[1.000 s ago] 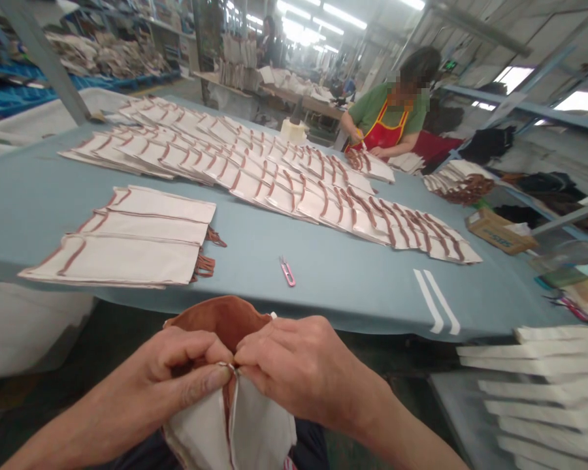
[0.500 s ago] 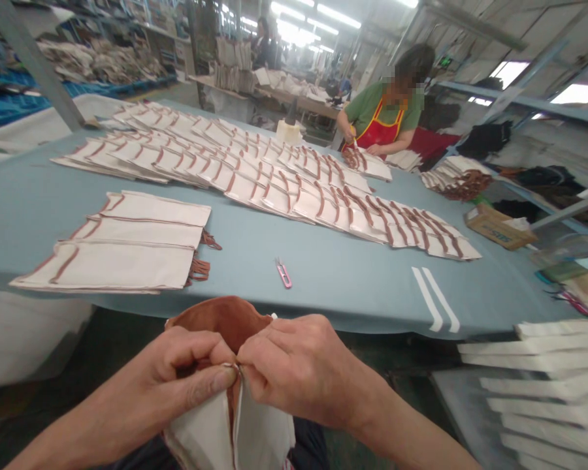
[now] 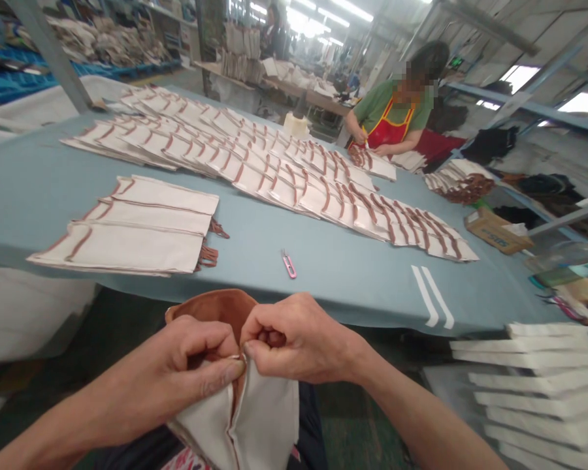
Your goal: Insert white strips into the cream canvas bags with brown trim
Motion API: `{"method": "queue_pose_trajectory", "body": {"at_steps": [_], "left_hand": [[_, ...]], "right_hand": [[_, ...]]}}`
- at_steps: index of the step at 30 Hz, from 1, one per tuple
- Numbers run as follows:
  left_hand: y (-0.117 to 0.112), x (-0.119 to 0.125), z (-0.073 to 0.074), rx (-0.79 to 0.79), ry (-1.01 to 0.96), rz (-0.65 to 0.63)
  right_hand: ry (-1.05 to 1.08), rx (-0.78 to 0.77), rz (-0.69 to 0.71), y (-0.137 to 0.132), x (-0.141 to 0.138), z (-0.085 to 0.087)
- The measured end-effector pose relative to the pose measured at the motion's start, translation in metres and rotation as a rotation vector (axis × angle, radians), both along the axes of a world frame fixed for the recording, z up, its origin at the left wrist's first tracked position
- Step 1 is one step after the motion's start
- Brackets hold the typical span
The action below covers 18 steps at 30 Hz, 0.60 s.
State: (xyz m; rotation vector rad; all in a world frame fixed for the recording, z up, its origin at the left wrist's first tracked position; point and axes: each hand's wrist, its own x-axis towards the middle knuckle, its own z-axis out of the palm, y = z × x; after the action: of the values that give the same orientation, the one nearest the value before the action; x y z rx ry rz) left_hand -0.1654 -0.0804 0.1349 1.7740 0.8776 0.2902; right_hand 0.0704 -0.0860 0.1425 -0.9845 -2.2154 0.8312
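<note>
A cream fabric pouch with brown lining (image 3: 269,411) is held upright over my lap, its seam facing me. My left hand (image 3: 196,365) pinches the top of that seam between thumb and fingers. Close against it, my right hand (image 3: 294,339) is closed in a pinch at the same edge, thumb and forefinger on the cloth. The brown lining shows behind both hands. Beyond them, pink thread snips (image 3: 289,264) lie on the blue-grey table (image 3: 255,241). To the left lies a small stack of overlapping cream pouches (image 3: 142,245) with brown ties.
Long overlapping rows of cream pieces with brown trim (image 3: 294,186) cover the table's far side. Across it, a person in a red apron (image 3: 392,124) handles similar pieces. Two white strips (image 3: 431,297) lie near the front edge. Folded cream cloth (image 3: 543,391) is stacked at right.
My right hand has shifted slightly up and turned, its fingers now more curled at the seam. My left hand keeps its pinch. The whole view has tilted a little.
</note>
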Motion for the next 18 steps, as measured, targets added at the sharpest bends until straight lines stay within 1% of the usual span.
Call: {"method": "queue_pose_trajectory", "body": {"at_steps": [5, 9, 12, 14, 16, 18], "left_hand": [[-0.003, 0.001, -0.002, 0.016, 0.05, 0.053], [-0.003, 0.002, -0.009, -0.008, 0.079, 0.08], [-0.001, 0.003, -0.014, -0.034, 0.045, 0.081], [0.002, 0.003, -0.014, -0.025, 0.031, 0.084], [0.005, 0.003, -0.012, 0.029, 0.022, 0.085], [0.007, 0.003, -0.009, 0.122, 0.022, 0.084]], "right_hand": [[-0.093, -0.11, 0.037, 0.003, -0.003, 0.008], [-0.131, -0.173, 0.043, 0.004, -0.004, 0.012], [-0.195, -0.152, 0.04, 0.006, -0.004, 0.014], [-0.247, -0.125, 0.051, 0.007, -0.004, 0.016], [-0.288, -0.081, 0.062, 0.008, -0.004, 0.019], [-0.312, -0.018, 0.056, 0.009, -0.003, 0.022]]}}
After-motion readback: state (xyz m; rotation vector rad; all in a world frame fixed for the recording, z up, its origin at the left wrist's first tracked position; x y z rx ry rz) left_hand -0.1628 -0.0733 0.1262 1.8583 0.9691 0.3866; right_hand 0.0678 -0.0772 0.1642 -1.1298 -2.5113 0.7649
